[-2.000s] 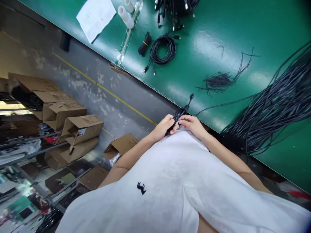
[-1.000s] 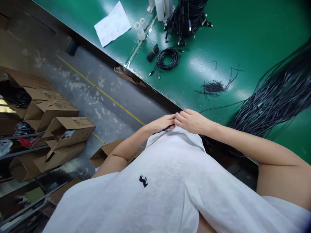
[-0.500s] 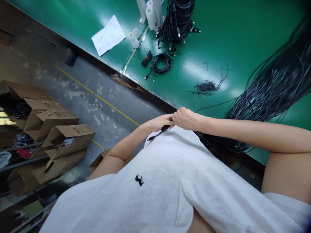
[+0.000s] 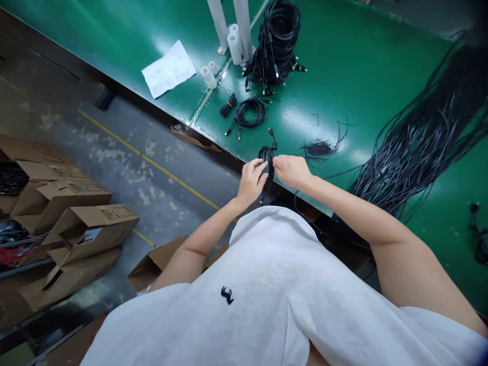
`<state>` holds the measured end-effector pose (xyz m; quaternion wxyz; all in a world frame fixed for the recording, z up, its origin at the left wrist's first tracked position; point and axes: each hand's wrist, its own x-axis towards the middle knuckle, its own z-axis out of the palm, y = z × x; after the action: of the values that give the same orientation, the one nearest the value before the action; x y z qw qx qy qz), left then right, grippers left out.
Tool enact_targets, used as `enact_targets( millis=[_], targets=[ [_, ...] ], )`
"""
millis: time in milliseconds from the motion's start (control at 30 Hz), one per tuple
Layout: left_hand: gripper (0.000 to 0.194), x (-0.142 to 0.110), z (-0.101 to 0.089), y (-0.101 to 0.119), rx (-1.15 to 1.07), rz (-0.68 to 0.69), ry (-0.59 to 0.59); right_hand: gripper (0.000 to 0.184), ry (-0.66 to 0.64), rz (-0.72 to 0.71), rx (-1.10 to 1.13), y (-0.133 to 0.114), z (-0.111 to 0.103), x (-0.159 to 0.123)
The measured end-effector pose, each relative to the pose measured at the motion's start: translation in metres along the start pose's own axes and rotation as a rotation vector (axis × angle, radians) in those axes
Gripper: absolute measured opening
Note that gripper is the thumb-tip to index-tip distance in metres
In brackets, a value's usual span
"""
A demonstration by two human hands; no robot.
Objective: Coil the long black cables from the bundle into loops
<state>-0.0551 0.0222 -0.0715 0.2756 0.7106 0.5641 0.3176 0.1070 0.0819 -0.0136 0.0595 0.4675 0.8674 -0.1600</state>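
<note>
My left hand (image 4: 251, 180) and my right hand (image 4: 292, 170) hold a small coil of black cable (image 4: 268, 158) between them at the near edge of the green table (image 4: 362, 66). Both hands pinch the coil from either side, fingers closed on it. A plug end of the cable sticks up above the coil. A finished black coil (image 4: 250, 112) lies flat on the table just beyond, with a small tied bundle (image 4: 227, 105) beside it.
A tall stack of coiled cables (image 4: 275, 43) stands by white posts (image 4: 229, 25) at the back. A mass of loose black cables (image 4: 423, 137) spreads on the right. Thin ties (image 4: 318, 148) and a paper sheet (image 4: 168, 69) lie on the table. Cardboard boxes (image 4: 76, 229) crowd the floor at left.
My hands have risen from my shirt's edge out over the table's near edge. The cable, earlier a loose strand in closed fists, is now a wound coil held up between both hands.
</note>
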Motion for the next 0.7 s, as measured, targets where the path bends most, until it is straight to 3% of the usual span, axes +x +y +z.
enact_targets(
  millis=[133,233,300,400,467,533,600,700],
  targets=[
    [0.054,0.025,-0.031,-0.007,0.287,0.358,-0.199,0.035,0.020,-0.274,-0.115,0.000,0.004,-0.005],
    [0.045,0.045,-0.027,-0.004,0.409,0.398,-0.320,0.033,-0.044,-0.362,-0.182,0.002,0.008,-0.003],
    [0.036,0.049,-0.016,-0.001,0.488,0.305,-0.359,0.032,-0.101,-0.361,-0.211,0.004,0.013,0.000],
    [0.025,0.040,0.007,0.004,0.480,0.018,-0.325,0.033,-0.170,-0.268,-0.234,0.009,0.021,0.005],
    [0.021,0.031,0.023,0.006,0.248,-0.202,-0.305,0.031,-0.199,-0.193,-0.248,0.012,0.026,0.010],
    [0.020,0.022,0.041,0.008,-0.050,-0.333,-0.342,0.028,-0.216,-0.158,-0.265,0.013,0.030,0.015],
    [0.016,0.016,0.055,0.009,-0.231,-0.356,-0.389,0.025,-0.225,-0.152,-0.282,0.012,0.033,0.017],
    [0.010,0.011,0.060,0.009,-0.260,-0.308,-0.385,0.025,-0.224,-0.178,-0.307,0.010,0.034,0.015]
  ],
)
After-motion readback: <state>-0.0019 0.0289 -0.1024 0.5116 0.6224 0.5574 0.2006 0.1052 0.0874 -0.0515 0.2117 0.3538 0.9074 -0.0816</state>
